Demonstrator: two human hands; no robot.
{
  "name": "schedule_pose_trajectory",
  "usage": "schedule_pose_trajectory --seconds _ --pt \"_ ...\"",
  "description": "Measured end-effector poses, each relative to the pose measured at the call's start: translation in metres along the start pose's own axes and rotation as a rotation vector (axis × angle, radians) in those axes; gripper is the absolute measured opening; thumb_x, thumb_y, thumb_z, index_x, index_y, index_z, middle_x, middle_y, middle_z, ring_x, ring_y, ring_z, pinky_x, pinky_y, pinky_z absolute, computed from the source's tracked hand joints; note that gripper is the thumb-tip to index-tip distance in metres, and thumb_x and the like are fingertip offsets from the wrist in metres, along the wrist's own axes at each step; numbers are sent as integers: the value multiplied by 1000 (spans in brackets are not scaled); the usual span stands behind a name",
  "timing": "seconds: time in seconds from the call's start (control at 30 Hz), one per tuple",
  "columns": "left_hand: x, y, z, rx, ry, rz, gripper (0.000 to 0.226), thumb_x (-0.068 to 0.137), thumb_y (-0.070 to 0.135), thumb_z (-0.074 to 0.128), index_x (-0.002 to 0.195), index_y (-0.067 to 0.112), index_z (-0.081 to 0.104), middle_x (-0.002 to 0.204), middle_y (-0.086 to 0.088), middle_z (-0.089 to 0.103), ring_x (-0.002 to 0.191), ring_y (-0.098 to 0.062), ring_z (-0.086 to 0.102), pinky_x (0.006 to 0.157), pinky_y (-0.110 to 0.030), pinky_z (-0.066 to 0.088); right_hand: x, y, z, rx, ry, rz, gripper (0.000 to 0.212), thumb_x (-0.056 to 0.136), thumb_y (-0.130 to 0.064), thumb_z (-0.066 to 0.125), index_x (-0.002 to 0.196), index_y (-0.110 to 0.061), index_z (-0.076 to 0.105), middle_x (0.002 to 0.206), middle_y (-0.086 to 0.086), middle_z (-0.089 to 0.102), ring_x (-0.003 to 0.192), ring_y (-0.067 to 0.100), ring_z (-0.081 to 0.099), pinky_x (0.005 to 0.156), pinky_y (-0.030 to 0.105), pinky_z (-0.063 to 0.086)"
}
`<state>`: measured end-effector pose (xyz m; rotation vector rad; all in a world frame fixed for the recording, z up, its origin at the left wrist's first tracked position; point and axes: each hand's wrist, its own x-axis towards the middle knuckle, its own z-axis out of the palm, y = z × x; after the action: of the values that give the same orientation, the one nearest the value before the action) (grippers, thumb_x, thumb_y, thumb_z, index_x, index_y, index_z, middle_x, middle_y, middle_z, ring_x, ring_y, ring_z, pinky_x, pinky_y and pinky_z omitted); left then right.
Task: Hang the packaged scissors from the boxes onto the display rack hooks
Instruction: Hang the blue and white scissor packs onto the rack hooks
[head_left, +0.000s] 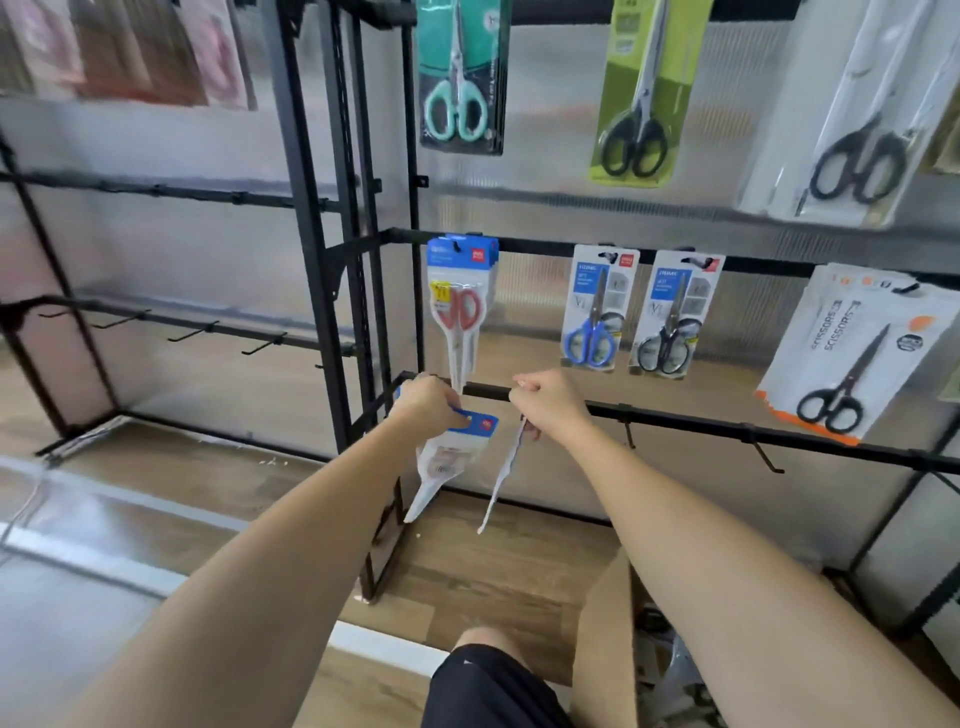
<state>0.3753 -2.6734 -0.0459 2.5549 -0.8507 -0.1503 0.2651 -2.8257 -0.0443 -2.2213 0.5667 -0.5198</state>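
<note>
Scissors in packets hang across the black display rack (322, 218), which fills most of the view, its horizontal bars set against a translucent ribbed backing. On the top bar hang a teal-handled pair (460, 78), a black pair on a green card (641, 93) and a black pair on a white card (852, 119). On the middle bar hang a stack of red-handled packets with blue headers (460, 306), a blue-handled pair (597, 312), a grey-and-black pair (672, 317) and, far right, a stack of white-and-orange packets (852, 353). The lowest bar (727, 423) carries bare hooks (763, 452) to the right of the hands. A cardboard box (608, 639) stands open on the wood floor (208, 457) beside the person's knee.

Left hand (426, 405) grips the blue header of a red-handled packet (447, 457) right at the lowest bar, fingers curled over the card, the packet hanging tilted below. Right hand (548, 402) is closed at the same bar, pinching the top of a second packet (506, 467) that is seen edge-on and dangles downward. Whether either packet is on a hook cannot be told.
</note>
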Motion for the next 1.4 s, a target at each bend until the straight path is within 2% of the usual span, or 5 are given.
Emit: schedule_pose_trajectory --seconds 0.13,0.3,0.47,0.83,1.4 --pt "3 -27 2 -123 44 -65 15 93 26 66 102 15 69 104 -8 58 93 -26 60 68 -36 57 2 -17 25 -26 -79 50 24 84 -19 66 67 -15 48 70 10 70 56 17 72 50 27 48" --pt "4 -45 13 -297 26 -143 23 97 14 59 120 12 60 112 -11 53 93 -27 61 63 -35 59 3 -21 45 -135 -165 24 43 74 -35 85 76 -16 46 88 8 66 71 19 64 58 32 45" --pt "12 -61 25 -290 70 -130 22 98 14 57 118 11 65 116 -13 56 95 -30 62 72 -41 60 8 -13 67 -159 -232 79 16 95 -2 55 94 -17 48 102 17 64 81 30 69 73 46 62" --pt "38 -81 33 -429 189 -228 33 97 23 61 127 10 62 120 -10 62 91 -17 56 74 -27 46 22 -8 95 -364 -256 -97 20 104 -27 49 123 -25 53 108 6 57 79 14 57 73 37 58" --pt "84 -110 47 -475 144 -341 15 99 24 57 111 17 56 108 -7 61 78 -11 57 65 -26 47 39 9 133 -276 -346 -14 12 103 -16 48 110 -17 58 101 6 60 86 22 67 80 46 60"
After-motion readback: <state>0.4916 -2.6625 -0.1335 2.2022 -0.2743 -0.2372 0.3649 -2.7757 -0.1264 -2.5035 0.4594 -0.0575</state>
